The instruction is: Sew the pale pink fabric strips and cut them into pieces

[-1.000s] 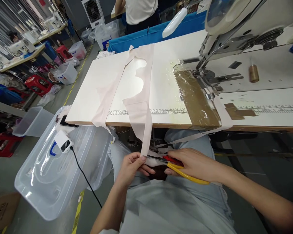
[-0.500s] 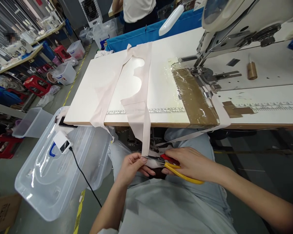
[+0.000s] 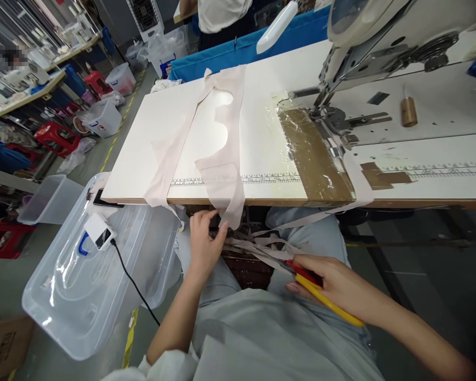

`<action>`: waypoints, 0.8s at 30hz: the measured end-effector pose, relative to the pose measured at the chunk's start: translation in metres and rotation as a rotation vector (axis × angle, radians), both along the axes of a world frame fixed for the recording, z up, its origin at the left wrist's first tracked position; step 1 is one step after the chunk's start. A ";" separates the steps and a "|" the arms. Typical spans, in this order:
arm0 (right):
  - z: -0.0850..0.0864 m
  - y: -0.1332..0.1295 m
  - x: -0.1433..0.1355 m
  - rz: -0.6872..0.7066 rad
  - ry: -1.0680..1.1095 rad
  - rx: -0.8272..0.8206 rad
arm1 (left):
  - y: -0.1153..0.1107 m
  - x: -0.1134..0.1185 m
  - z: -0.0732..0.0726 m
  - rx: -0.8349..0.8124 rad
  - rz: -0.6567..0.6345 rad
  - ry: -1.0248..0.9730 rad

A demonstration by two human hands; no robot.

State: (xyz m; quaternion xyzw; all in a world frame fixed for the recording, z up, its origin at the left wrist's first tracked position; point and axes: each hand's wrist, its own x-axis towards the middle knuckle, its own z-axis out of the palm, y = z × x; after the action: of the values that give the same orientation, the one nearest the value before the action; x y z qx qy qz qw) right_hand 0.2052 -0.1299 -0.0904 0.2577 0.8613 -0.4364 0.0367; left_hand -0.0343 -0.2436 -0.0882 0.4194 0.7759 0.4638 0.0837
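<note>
A pale pink fabric piece (image 3: 232, 121) with a curved cut-out lies on the white table, its lower end hanging over the front edge. My left hand (image 3: 206, 238) is beside that hanging end, thumb and fingers apart; the thumb tip is at the cloth, though I cannot tell whether it touches. In my right hand (image 3: 333, 280) is a pair of scissors (image 3: 321, 296) with red and yellow handles, held over my lap. The blades point left, among pale fabric strips (image 3: 257, 246). Another strip (image 3: 359, 182) runs down from the sewing machine (image 3: 333, 116).
At the left stands a clear plastic box (image 3: 79, 286) with a white device (image 3: 99, 231) and its black cable on the lid. A phone (image 3: 105, 198) lies by the table corner. Brown tape (image 3: 313, 159) covers part of the table (image 3: 265, 132). Another person (image 3: 224, 18) stands behind.
My left hand has let go of the strip end and moved up and left toward the table edge. The scissors have moved down and right, and the hanging cloth now ends higher, curled.
</note>
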 end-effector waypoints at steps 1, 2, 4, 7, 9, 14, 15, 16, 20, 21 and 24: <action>-0.001 -0.001 0.005 -0.031 -0.004 -0.023 | 0.006 0.000 -0.003 0.024 -0.030 -0.007; -0.003 -0.002 0.011 -0.063 -0.011 -0.045 | 0.009 -0.001 -0.007 0.033 -0.041 -0.060; -0.004 -0.002 0.025 -0.129 -0.023 -0.085 | 0.003 -0.007 -0.021 -0.013 0.034 -0.270; -0.003 0.003 0.048 -0.214 -0.026 -0.130 | -0.035 -0.024 -0.046 -0.163 0.290 -0.519; -0.005 0.006 0.060 -0.248 -0.035 -0.169 | -0.067 -0.031 -0.058 -0.229 0.369 -0.537; -0.021 0.003 0.060 -0.269 0.019 -0.226 | -0.094 0.001 -0.037 -0.282 0.156 -0.699; -0.022 0.001 0.054 -0.254 0.033 -0.247 | -0.088 0.014 -0.026 -0.266 -0.025 -0.802; -0.022 -0.001 0.047 -0.232 0.037 -0.273 | -0.079 0.025 -0.014 -0.239 -0.218 -0.904; -0.004 -0.006 0.024 -0.088 0.011 -0.344 | -0.042 0.053 0.026 -0.218 -0.496 -0.768; 0.002 -0.005 0.020 -0.052 0.015 -0.343 | -0.036 0.054 0.032 -0.208 -0.454 -0.623; 0.017 -0.001 0.013 0.035 0.047 -0.324 | -0.028 0.052 0.036 -0.162 -0.357 -0.374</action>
State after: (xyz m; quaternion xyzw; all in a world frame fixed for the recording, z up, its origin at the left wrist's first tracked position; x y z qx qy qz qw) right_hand 0.2182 -0.1306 -0.0738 0.2231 0.7847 -0.5746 0.0651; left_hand 0.0173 -0.2712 -0.0522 0.4485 0.6953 0.4474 0.3394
